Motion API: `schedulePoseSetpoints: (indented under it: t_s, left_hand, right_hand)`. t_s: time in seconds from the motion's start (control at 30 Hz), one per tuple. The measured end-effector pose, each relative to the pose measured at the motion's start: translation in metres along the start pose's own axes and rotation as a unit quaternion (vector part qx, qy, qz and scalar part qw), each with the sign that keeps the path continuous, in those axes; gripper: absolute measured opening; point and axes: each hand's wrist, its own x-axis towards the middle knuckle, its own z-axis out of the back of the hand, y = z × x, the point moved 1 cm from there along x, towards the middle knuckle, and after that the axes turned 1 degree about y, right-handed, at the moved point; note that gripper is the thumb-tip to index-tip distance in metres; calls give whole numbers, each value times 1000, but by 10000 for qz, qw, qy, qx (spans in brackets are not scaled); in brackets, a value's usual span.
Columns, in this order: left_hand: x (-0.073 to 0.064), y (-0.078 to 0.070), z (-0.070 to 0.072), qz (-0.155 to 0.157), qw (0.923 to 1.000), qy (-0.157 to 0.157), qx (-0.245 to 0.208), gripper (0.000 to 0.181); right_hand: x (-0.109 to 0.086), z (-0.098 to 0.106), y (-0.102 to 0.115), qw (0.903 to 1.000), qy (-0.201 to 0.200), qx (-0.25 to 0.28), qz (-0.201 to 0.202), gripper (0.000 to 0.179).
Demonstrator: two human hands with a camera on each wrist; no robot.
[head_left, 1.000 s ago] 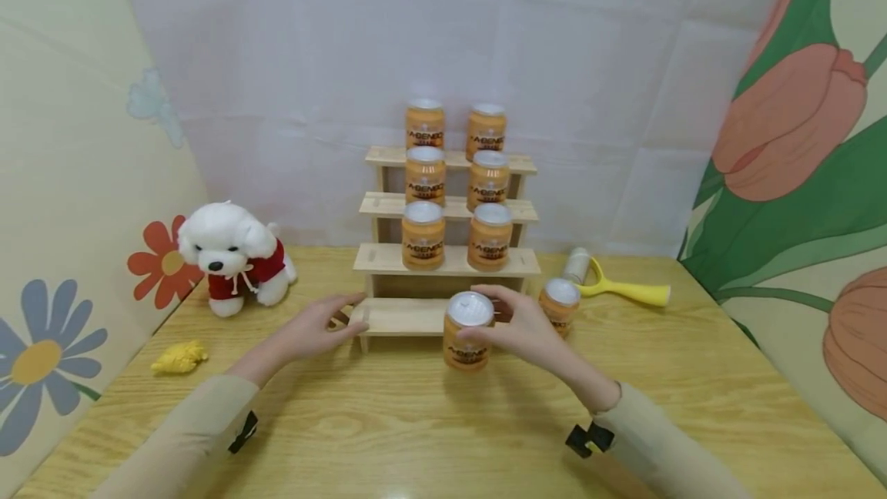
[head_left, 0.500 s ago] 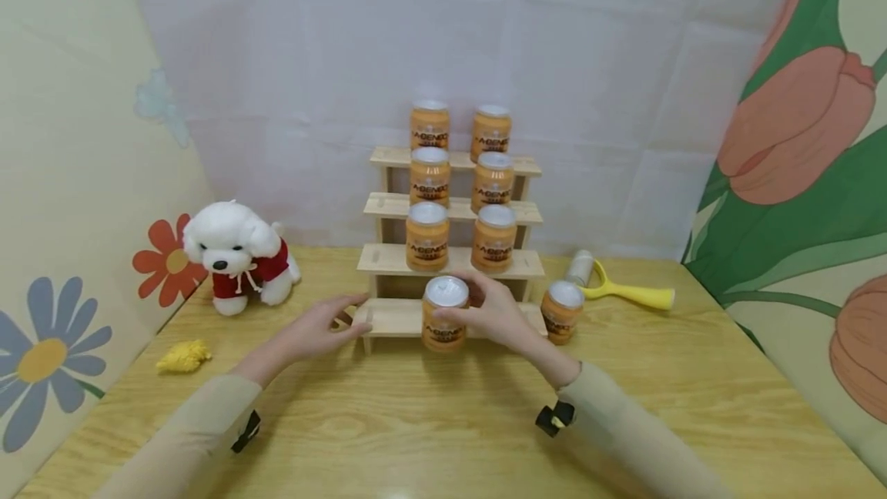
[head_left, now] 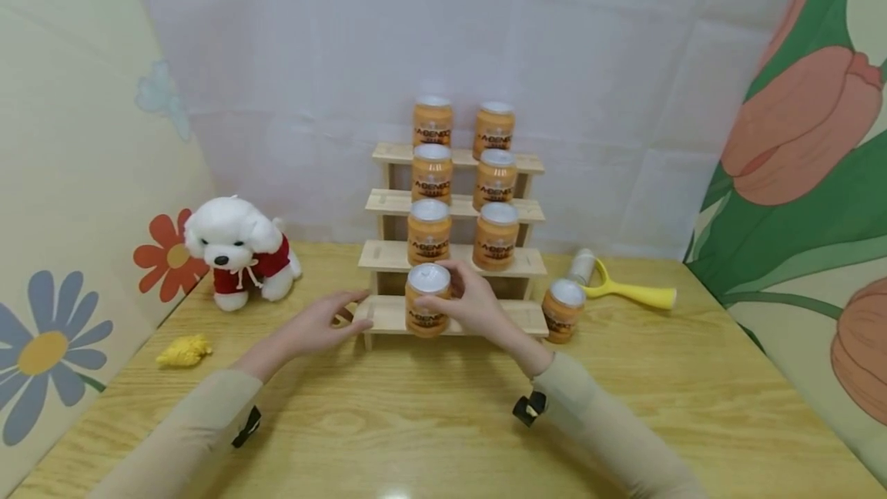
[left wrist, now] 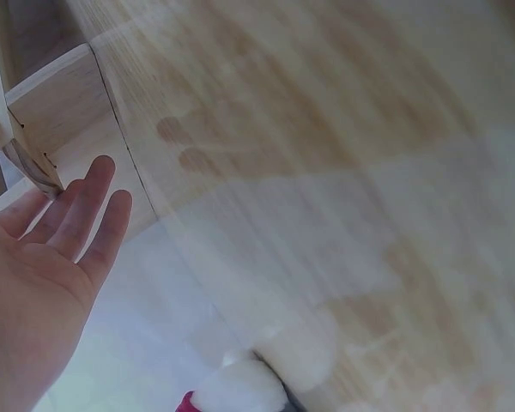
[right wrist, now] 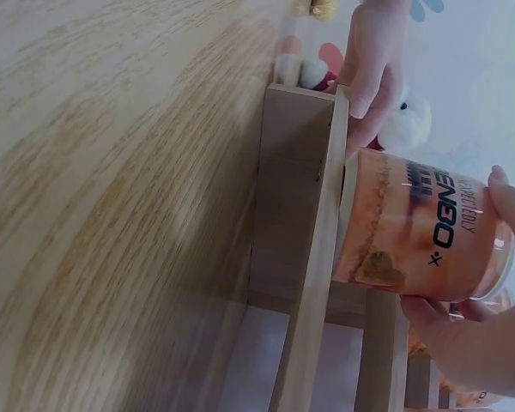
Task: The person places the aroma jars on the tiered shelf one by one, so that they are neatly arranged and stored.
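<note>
My right hand grips an orange can with a silver lid by its side, thumb in front and fingers behind. The can is upright at the lowest step of a wooden stepped stand; its base is close to or touching the board. My left hand holds the left end of that same step between thumb and fingers. From the left wrist view, the left hand's fingers lie fairly straight around the board's corner. Matching orange cans stand in pairs on the three upper steps.
One more orange can stands on the table right of the stand. Behind it lie a yellow-handled tool and a pale cylinder. At left are a white plush dog in red and a small yellow object.
My right hand has carried the can left and up from the front of the stand to the lowest step's middle-left. My left hand has stayed at the step's end.
</note>
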Motion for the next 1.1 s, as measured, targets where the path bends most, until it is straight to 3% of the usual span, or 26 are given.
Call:
schedulePoseSetpoints:
  t_s: [0.13, 0.37, 0.6, 0.8, 1.1]
  left_hand:
    - [-1, 0, 1, -57, 10000, -12, -5, 64]
    - [-1, -1, 2, -11, 10000, 14, -10, 64]
    - [1, 1, 1, -45, 10000, 18, -16, 65]
    - [0, 1, 3, -47, 10000, -9, -50, 64]
    - [0, -1, 2, -28, 10000, 38, -8, 64]
  right_hand:
    - [3, -3, 0, 9999, -104, -96, 84, 61]
    - [7, -7, 1, 9994, -221, 250, 7, 63]
    - [-2, -3, 25, 9998, -176, 119, -13, 58]
    - [12, -6, -1, 9995, -285, 111, -102, 64]
    - [6, -5, -6, 9995, -213, -117, 214, 59]
